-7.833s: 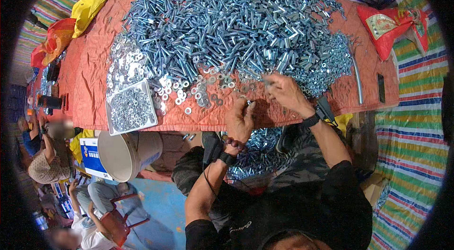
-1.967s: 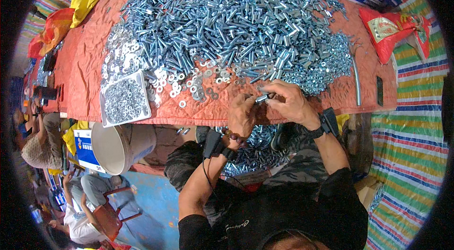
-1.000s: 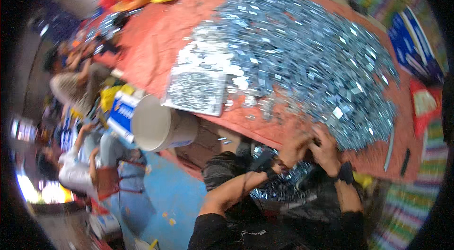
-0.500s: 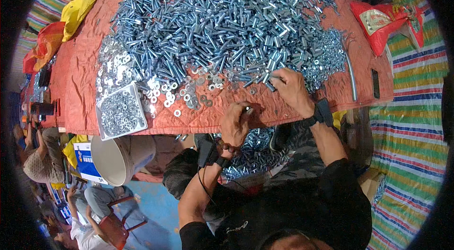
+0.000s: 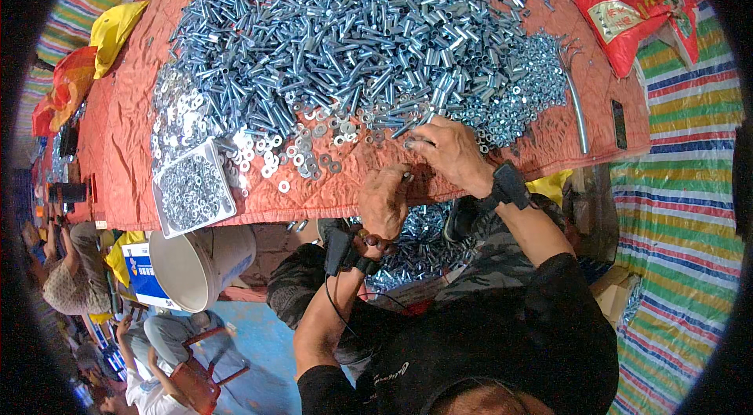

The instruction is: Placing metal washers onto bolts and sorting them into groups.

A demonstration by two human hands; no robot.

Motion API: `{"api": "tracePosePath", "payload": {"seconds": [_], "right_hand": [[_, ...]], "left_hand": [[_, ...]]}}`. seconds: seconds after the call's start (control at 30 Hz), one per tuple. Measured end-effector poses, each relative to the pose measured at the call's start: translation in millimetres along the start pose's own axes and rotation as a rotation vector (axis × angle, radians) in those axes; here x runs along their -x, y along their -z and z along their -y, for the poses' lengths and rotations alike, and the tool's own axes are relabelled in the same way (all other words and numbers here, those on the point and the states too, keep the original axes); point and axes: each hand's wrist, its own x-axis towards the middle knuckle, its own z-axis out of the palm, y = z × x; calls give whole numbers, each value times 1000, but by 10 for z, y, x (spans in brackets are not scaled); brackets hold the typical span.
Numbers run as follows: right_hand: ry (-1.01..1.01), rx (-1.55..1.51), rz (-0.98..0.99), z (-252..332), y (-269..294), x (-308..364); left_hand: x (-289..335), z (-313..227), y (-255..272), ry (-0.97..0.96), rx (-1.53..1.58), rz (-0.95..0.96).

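A red-orange quilted cloth (image 5: pixel 133 140) covers the table before me. Over its middle and far part spreads a heap of silvery-blue metal tubes (image 5: pixel 329 38). Right of the heap lie small shiny metal nuts (image 5: pixel 533 85); to its left and near side, flat silver ring washers (image 5: pixel 188 109). Below the near left edge is a round off-white bucket (image 5: pixel 235 254). On the cloth's near left part, a square white tray (image 5: pixel 225 180) of small metal rings reaches the edge; a knock from my left arm could tip it.

My 2 hands are at the near side, right of centre. My left hand (image 5: pixel 383 207) is curled, thumb and fingers together on a small metallic piece (image 5: pixel 407 176); only its end shows, too little to name. If that pinch loosens, it could fall past the near edge among the metal parts (image 5: pixel 423 254) between my legs.

My right hand (image 5: pixel 459 156) bends just beside the nearest tubes. I cannot tell whether its fingers hold anything; a careless sweep there could drag washers in among the tubes.
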Motion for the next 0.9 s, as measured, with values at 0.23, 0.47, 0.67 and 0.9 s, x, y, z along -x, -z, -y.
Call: {"api": "tracePosePath", "payload": {"seconds": [0.23, 0.47, 0.67, 0.9], "right_hand": [[-17, 24, 44, 113, -54, -11], [-183, -265, 109, -24, -54, -37], [-420, -812, 408, 112, 271, -2], [-449, -814, 490, 179, 170, 49]], "left_hand": [[-24, -76, 13, 12, 129, -19], [8, 12, -40, 86, 175, -1], [-24, -24, -57, 185, 190, 17], [-10, -11, -38, 192, 212, 8]]}}
